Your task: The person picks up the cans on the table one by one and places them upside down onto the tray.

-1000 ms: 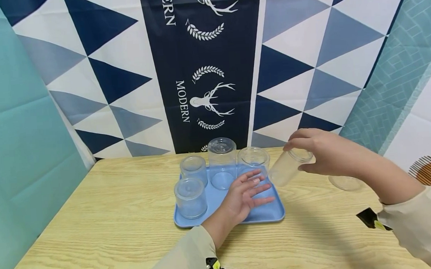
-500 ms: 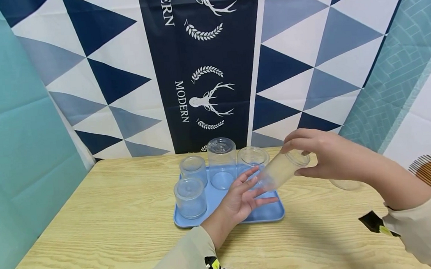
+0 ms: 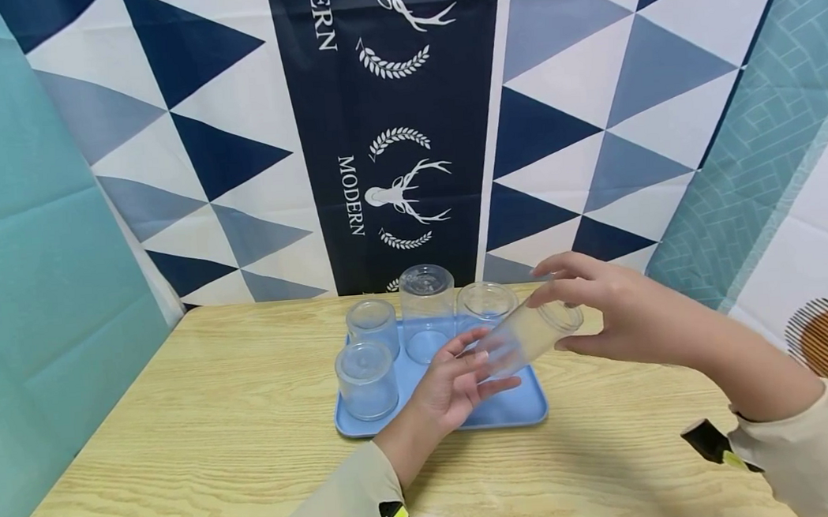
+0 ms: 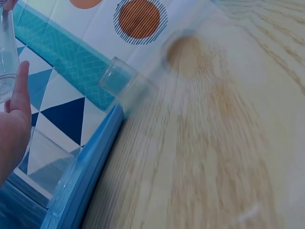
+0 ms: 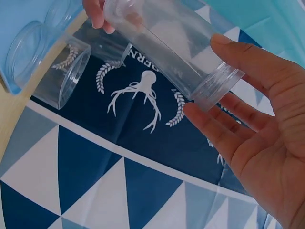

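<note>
My right hand (image 3: 619, 309) holds a tall clear jar (image 3: 525, 335) by its ringed end, thumb on one side and fingers on the other. The jar is tilted, its far end pointing down and left, above a blue tray (image 3: 441, 423). At that lower end is my left hand (image 3: 446, 387), palm turned up, fingers extended beside and behind the clear wall. Exact contact there is hard to tell. In the right wrist view the jar (image 5: 162, 43) looks empty, and left fingertips (image 5: 97, 16) show by its far end.
On the tray stand a short jar (image 3: 366, 380) front left, another short jar (image 3: 371, 324) behind it, a tall jar (image 3: 428, 313) at back middle and a wide jar (image 3: 486, 300) at back right. Another clear jar (image 4: 119, 78) is on the table beyond the tray.
My right hand has moved left and slightly down with the tilted jar. Its lower end has come to my left hand, whose fingers have drawn in a little around it.
</note>
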### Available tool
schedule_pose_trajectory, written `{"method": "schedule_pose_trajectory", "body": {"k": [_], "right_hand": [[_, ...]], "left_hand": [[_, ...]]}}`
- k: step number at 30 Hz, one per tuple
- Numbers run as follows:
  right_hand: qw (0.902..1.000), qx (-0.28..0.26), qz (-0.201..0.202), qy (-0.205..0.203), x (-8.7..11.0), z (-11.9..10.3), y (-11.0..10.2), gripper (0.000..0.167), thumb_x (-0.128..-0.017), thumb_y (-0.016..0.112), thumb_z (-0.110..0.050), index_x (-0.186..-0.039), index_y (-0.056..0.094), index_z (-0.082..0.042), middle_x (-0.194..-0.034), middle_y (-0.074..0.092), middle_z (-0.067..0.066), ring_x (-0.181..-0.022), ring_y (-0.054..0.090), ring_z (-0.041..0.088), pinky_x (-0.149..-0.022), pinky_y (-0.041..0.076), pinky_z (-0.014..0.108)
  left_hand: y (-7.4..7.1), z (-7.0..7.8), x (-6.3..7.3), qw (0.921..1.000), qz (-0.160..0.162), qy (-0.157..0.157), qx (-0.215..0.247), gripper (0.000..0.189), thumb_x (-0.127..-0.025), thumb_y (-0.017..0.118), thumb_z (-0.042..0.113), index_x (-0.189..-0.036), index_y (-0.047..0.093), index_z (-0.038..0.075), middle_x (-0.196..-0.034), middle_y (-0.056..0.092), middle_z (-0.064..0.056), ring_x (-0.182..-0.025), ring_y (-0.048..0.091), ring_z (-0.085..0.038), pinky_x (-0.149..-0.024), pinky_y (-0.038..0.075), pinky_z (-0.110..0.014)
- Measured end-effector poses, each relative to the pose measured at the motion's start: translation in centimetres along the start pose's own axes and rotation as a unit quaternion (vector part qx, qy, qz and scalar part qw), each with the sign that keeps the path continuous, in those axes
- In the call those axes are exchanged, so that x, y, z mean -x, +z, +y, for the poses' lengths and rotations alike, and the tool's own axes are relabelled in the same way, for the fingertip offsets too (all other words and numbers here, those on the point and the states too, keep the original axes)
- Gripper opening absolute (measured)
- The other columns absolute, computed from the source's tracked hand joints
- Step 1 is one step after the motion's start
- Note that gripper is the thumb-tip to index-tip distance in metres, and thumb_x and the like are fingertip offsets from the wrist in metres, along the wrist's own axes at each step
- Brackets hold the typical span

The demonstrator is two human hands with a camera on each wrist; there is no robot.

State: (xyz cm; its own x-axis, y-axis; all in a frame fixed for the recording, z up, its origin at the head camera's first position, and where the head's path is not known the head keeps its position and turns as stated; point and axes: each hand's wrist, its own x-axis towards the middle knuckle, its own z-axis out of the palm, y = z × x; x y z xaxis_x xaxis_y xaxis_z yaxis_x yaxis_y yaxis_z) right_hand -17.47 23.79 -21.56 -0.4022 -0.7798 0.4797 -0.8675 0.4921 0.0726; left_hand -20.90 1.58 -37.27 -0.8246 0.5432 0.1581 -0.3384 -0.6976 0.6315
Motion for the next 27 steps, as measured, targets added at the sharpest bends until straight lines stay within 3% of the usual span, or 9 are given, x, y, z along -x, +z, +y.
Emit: {"method": "schedule_pose_trajectory", "body": {"k": [13, 27], "right_hand": [[0.9999, -0.013, 0.007, 0.008, 0.5, 0.0, -0.2, 0.077, -0.055, 0.093, -0.003, -0.124, 0.059, -0.014, -0.127, 0.053, 0.006, -0.104, 0.057, 0.018, -0.073, 0.058, 0.035], [0.9976, -0.035, 0.035, 0.049, 2.4, 1.3, 1.9, 0.068, -0.060, 0.089, -0.001, -0.121, 0.061, -0.005, -0.119, 0.060, 0.007, -0.097, 0.062, 0.021, -0.070, 0.057, 0.025]], "left_hand": [[-0.8, 0.4, 0.7, 0.9997, 0.021, 0.011, -0.005, 0.027, -0.092, 0.052, -0.003, -0.111, 0.062, 0.014, -0.119, 0.063, -0.009, -0.118, 0.058, -0.034, -0.090, 0.052, -0.047], [-1.4, 0.8, 1.2, 0.9994, 0.030, 0.015, 0.004, 0.027, -0.091, 0.051, -0.002, -0.109, 0.064, 0.014, -0.119, 0.063, -0.009, -0.119, 0.058, -0.034, -0.087, 0.054, -0.045]]}}
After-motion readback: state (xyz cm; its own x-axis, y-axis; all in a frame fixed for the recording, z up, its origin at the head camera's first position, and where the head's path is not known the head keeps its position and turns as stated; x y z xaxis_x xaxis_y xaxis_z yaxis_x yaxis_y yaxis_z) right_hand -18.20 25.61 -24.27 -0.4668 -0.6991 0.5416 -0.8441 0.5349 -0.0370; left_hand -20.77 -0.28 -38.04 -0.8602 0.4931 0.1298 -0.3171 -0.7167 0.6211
